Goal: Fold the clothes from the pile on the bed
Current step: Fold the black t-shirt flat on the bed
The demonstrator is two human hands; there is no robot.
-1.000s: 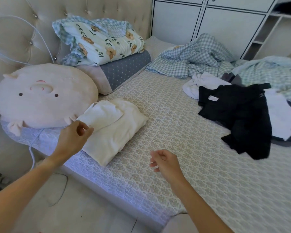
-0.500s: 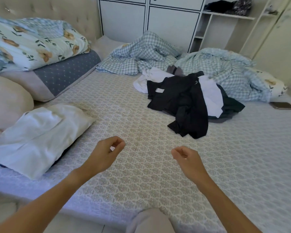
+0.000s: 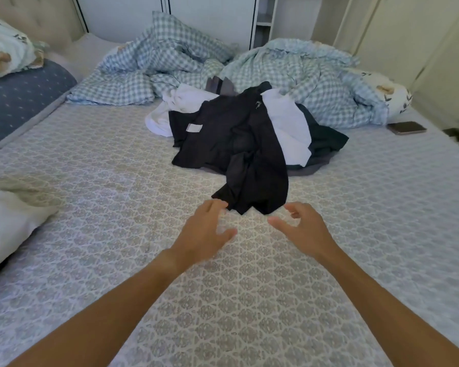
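Head view: both arms reach fwd over the bed [image 3: 96, 234], which has a grey-white patterned cover. Left hand [image 3: 204, 231] hovers just short of the near hem of the black garment [image 3: 233, 144]; fingers spread & relaxed, thumb out to the side, holding nothing. Its fingertips [image 3: 217, 205] are right at the hem, can't tell if touching. Right hand [image 3: 302, 229] sits just beside the left, a bit nearer the camera than the hem; grip loose, fingers lightly curved, thumb pointing toward the left hand, nothing in it. Slight blur on both hands.

Clothes pile [image 3: 249, 133] lies mid-bed, beyond the hands. Black garment is on top, crumpled, w/ a small white label near its left part & one dark tongue of cloth running down toward the hands. White garment [image 3: 289, 125] shows to its right, another white piece [image 3: 175, 107] at upper left, dark & grey cloth under the right edge.

Behind the pile: rumpled blue-check duvet [image 3: 289, 67] across the far side of the bed. Far left: grey-blue dotted pillow [image 3: 19, 99] w/ a floral pillow [image 3: 3, 51] on top. Near left edge: folded white garment [image 3: 8, 223] on the bed, well apart from the pile. Right side: a phone [image 3: 407, 127] flat on the bed near the duvet's end. White cupboards [image 3: 204, 17] along the back wall.
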